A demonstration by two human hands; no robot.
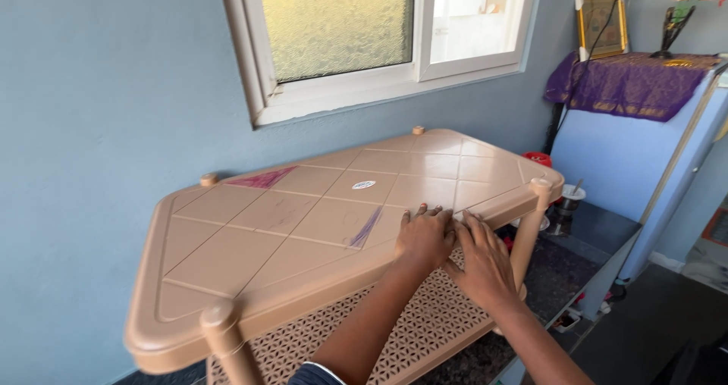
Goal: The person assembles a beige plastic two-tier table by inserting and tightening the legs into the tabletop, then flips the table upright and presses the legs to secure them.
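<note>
Both hands, left (425, 236) and right (483, 260), lie flat with fingers spread, gripping nothing, on the near edge of the table (250, 226) at mid-frame; nothing yet lifted or shifted

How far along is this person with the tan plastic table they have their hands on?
Done, by the look of it: the plastic table stands upright under the window, with its lattice shelf in place below. In hand: the left hand and right hand press flat on the near edge, holding nothing. What is left cannot be told from this view.
</note>
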